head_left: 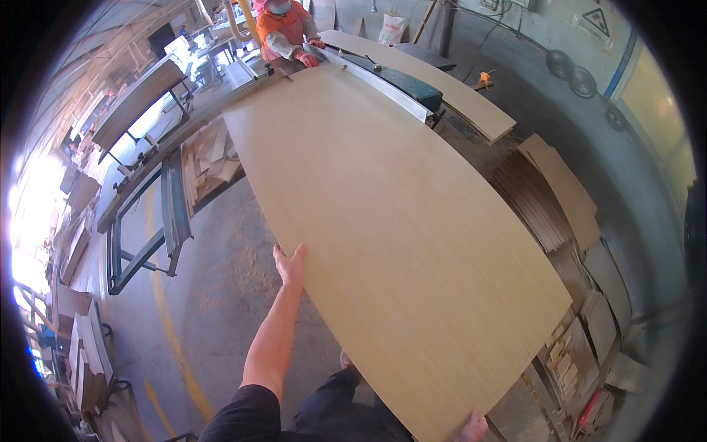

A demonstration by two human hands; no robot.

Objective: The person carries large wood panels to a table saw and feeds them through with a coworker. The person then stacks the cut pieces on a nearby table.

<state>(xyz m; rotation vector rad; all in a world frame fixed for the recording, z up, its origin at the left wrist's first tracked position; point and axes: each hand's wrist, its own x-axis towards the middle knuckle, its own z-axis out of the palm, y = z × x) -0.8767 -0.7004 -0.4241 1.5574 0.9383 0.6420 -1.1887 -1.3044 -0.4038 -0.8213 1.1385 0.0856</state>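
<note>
A large pale wood-grain panel [405, 221] stretches from the near right up to the saw table at the far end. My left hand [290, 267] grips its left long edge about midway along, with the thumb by the top face. At the near end, my right hand [472, 426] holds the short edge; only part of it shows, and the fingers underneath are hidden. The panel's far end lies beside a metal fence [383, 85] on the saw. Across from me, a person in orange with red gloves [305, 57] stands at that end, hands by the fence.
A green sliding-table frame [147, 243] stands left of the panel, with offcuts [212, 158] in a bin beside it. Another board [479, 118] lies beyond the fence. Stacked sheets [537, 199] and scrap pieces [567, 368] line the right. Sawdust [247, 269] dusts the floor.
</note>
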